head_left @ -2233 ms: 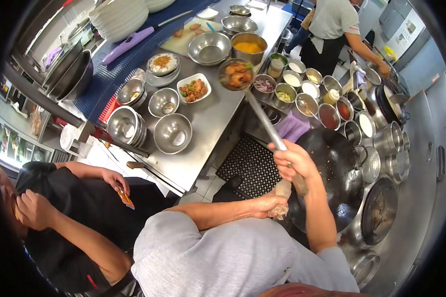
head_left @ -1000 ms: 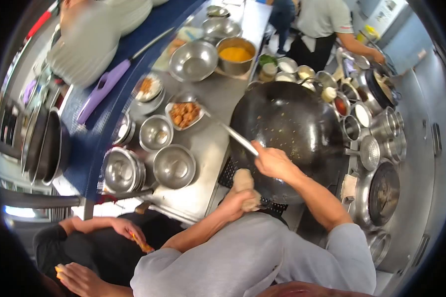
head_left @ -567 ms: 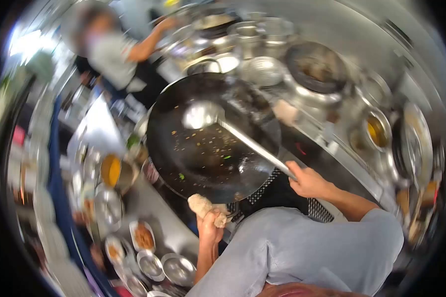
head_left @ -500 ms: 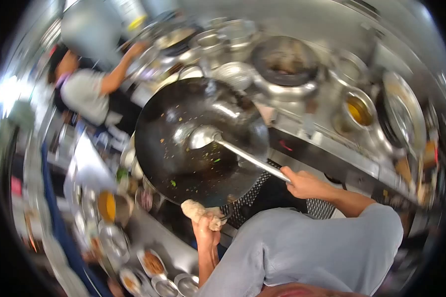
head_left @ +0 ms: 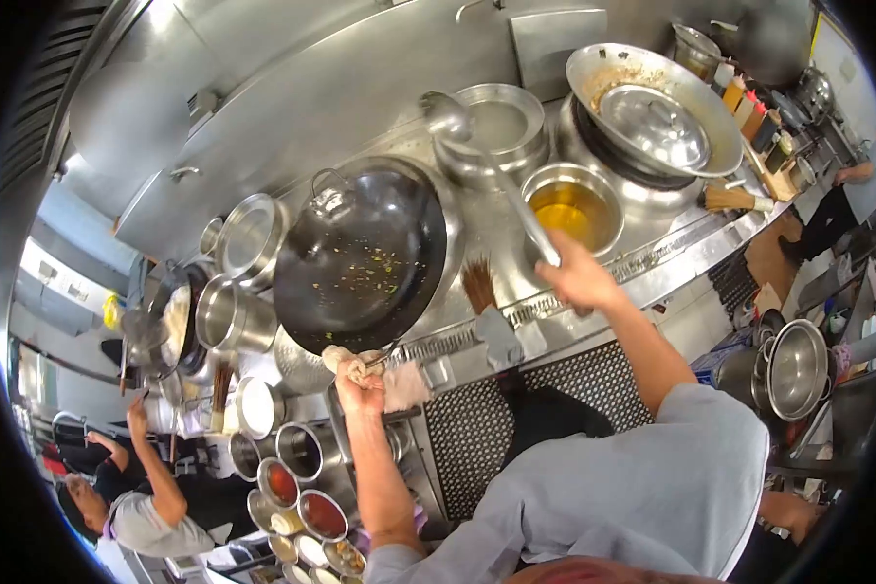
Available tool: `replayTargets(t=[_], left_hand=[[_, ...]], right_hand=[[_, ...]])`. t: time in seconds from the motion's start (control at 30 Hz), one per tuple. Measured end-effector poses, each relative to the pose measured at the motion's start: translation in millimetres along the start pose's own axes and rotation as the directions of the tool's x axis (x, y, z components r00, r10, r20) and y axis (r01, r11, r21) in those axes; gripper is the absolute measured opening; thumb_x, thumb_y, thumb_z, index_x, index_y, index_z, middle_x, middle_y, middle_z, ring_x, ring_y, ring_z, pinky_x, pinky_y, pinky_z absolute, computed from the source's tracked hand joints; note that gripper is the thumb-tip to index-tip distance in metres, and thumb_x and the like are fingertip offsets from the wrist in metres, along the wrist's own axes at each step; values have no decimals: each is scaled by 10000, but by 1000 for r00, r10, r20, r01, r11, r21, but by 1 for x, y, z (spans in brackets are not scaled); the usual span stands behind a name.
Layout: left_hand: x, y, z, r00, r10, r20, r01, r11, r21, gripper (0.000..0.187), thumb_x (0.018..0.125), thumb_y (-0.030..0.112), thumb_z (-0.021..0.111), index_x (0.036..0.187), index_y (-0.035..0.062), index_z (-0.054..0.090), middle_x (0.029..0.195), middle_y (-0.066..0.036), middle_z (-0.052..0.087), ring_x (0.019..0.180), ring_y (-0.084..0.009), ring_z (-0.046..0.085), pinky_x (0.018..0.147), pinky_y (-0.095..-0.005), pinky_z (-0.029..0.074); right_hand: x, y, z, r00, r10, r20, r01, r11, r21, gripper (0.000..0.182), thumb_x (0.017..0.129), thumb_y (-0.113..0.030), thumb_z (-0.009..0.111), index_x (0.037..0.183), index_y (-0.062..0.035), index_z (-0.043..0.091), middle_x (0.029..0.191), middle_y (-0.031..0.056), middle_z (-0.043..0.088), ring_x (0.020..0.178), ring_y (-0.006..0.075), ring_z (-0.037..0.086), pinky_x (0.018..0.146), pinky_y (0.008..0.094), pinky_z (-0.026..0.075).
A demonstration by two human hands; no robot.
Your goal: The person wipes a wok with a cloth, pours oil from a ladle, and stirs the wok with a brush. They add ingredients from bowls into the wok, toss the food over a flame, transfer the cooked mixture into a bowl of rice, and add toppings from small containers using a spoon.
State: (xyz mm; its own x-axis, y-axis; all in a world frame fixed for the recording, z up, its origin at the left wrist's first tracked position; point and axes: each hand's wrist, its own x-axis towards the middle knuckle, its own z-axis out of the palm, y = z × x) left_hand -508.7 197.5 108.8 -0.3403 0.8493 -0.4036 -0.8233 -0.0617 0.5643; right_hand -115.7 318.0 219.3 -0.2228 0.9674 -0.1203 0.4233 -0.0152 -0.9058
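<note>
While the left hand [head_left: 362, 394] clutches a cloth [head_left: 348, 362] against the wok [head_left: 360, 258], the outstretched right hand [head_left: 584, 273] clasps the ladle [head_left: 507, 187].

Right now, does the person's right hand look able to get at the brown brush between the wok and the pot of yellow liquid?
Probably yes, once freed: the right hand is closed around the ladle, but the brush lies nearby and nothing seems to block it.

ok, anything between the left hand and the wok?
Yes: a cloth, bunched in the left hand at the near edge of the wok. Nothing else visible stands between them. Whether any finger touches metal under the cloth can't be seen.
</note>
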Motion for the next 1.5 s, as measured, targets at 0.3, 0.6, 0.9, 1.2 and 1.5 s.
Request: replayTargets(t=[0.3, 0.6, 0.9, 1.2, 1.5], left_hand=[[107, 29, 8, 991, -135, 10, 133, 981, 139, 82, 831, 155, 577, 776, 105, 541, 767, -64, 623, 545, -127, 517, 375, -169, 356], [114, 31, 7, 977, -99, -187, 130, 978, 162, 123, 842, 194, 651, 885, 122, 560, 782, -11, 623, 586, -114, 573, 398, -188, 343], [61, 31, -24, 917, -335, 217, 323, 942, 92, 555, 917, 461, 586, 1279, 54, 480, 1093, -152, 625, 958, -316, 638, 810, -421, 527], [-18, 41, -99, 590, -581, 561, 527, 803, 278, 1012, 761, 624, 690, 1454, 9, 283, 1373, -236, 461, 1175, -411, 550, 910, -520, 522], [-20, 98, -90, 390, -893, 223, 630, 436, 643, 819, 828, 496, 689, 1430, 47, 359, 1266, -173, 567, 1151, -286, 587, 862, -421, 539]], right_hand=[[272, 26, -84, 922, 375, 94, -284, 824, -490, 305, 831, -115, 575, 1066, 77, 549, 813, 186, 665, 698, 292, 665, 636, 405, 556], [217, -4, -38, 906, 171, 387, -412, 152, 898, 185, 885, -82, 541, 965, 80, 499, 656, -24, 488, 478, 49, 463, 384, 197, 385], [90, -86, 39, 901, -156, 405, -409, 7, 912, 375, 938, -87, 449, 1221, 154, 401, 731, 23, 470, 489, 73, 458, 387, 223, 374], [-13, -87, 110, 897, 105, 429, -442, 238, 865, 453, 885, -68, 490, 1306, 77, 414, 679, 14, 475, 398, 101, 433, 332, 250, 379], [-72, 73, 164, 912, 214, -350, -362, 821, -442, 695, 841, -113, 535, 1487, -73, 284, 1158, 365, 569, 1036, 497, 581, 890, 500, 463]])
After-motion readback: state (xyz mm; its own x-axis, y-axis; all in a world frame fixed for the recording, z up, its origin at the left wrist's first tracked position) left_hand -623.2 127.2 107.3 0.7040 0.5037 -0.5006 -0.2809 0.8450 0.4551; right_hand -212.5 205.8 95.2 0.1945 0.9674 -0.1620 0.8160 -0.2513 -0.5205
